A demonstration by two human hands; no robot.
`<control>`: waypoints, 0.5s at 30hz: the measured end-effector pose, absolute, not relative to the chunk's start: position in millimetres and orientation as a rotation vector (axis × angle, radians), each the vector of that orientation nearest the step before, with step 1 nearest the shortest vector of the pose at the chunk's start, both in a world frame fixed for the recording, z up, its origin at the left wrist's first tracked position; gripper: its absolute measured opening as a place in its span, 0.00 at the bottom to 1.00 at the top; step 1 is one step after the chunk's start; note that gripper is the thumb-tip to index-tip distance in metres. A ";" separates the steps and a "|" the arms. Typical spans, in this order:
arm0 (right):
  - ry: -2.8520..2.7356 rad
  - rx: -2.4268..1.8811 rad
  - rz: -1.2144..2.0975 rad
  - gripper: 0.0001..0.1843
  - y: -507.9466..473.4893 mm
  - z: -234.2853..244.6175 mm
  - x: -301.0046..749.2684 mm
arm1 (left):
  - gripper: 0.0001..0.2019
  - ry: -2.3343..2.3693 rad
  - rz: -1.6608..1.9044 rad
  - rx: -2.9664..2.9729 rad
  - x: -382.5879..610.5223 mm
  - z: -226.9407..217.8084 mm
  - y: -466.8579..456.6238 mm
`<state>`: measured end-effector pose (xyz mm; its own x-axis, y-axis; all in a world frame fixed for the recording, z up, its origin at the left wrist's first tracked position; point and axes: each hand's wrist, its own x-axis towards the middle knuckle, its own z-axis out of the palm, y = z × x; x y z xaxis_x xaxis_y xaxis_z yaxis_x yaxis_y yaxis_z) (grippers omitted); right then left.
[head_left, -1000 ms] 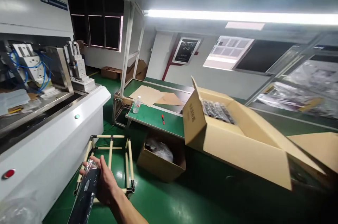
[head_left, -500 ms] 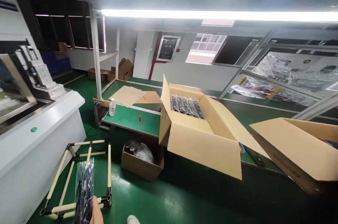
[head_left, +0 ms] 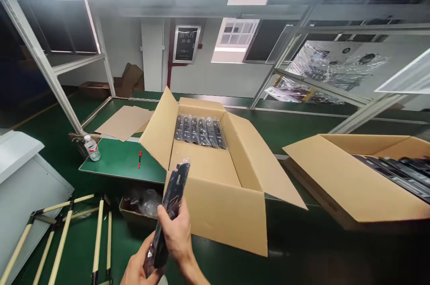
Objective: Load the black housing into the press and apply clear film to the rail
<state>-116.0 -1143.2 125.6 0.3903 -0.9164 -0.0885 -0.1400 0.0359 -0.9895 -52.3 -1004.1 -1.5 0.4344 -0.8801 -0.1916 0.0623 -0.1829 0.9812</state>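
Both my hands grip a long black part in a clear plastic bag (head_left: pixel 171 204), held upright in front of an open cardboard box (head_left: pixel 215 195). My right hand (head_left: pixel 178 235) wraps round its middle. My left hand (head_left: pixel 137 267) holds its lower end at the bottom edge of the view. Inside the box, at its far end, lies a row of several similar bagged black parts (head_left: pixel 199 130). The nearer part of the box's bottom is bare cardboard.
A second open box (head_left: pixel 339 186) with black parts stands at the right on the green bench. A water bottle (head_left: pixel 92 148), a red pen (head_left: pixel 139 159) and cardboard sheets (head_left: pixel 124 121) lie at the left. A small box (head_left: pixel 137 213) with plastic, a pipe frame (head_left: pixel 67 231) and a white machine (head_left: pixel 20 177) are below left.
My view has swung right and down from the white machine to the open box. The bagged part, first held low at the left in one hand, is now raised before the box in both hands.
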 end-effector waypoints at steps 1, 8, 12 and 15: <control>1.065 -1.422 -0.809 0.29 -1159.3 133.0 -119.3 | 0.41 -0.793 -1.047 1.471 -53.8 -1.9 -1019.5; 1.300 -1.503 -0.983 0.29 -1286.3 165.7 -100.4 | 0.51 -0.928 -1.290 1.397 -45.8 -44.6 -1051.7; 1.361 -1.664 -0.758 0.30 -1352.9 168.6 -59.5 | 0.48 -0.972 -1.384 1.676 -31.5 -83.7 -1026.5; 1.360 -1.704 -0.526 0.21 -1380.5 151.4 -29.8 | 0.41 -0.920 -1.331 1.904 -19.4 -88.4 -1006.0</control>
